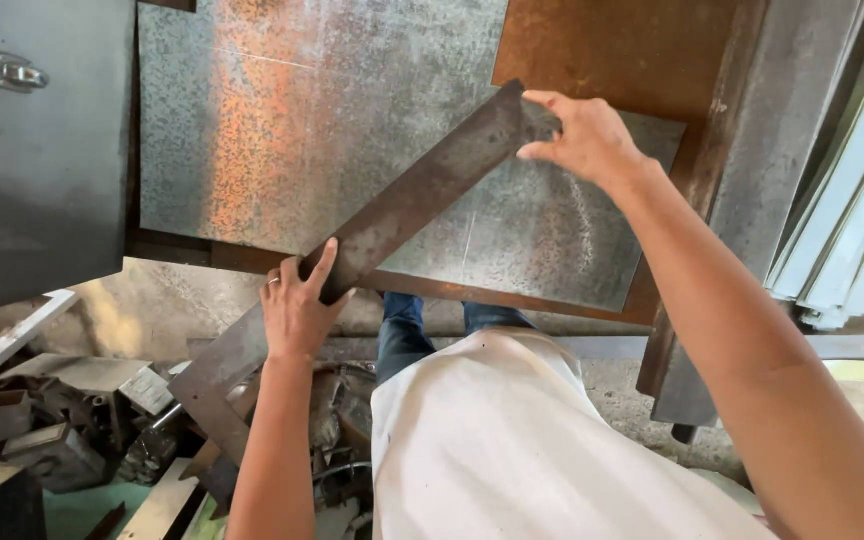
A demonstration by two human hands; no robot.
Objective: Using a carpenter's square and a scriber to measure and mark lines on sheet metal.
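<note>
A long rusty flat steel bar (407,200) runs diagonally from lower left to upper right above a galvanized sheet (282,130). My left hand (299,305) grips the bar near its middle, thumb over the top edge. My right hand (584,135) pinches the bar's far upper end with the fingertips. The bar's lower end widens into an angled piece (214,385) beyond my left hand, over the scrap pile. The sheet lies flat on a rusty brown plate (612,45).
A grey metal box with a latch (17,72) stands at the left. Scrap metal pieces (42,420) lie on the floor at lower left. Stacked pale profiles (852,210) lean at the right, beside a dark steel beam (762,170).
</note>
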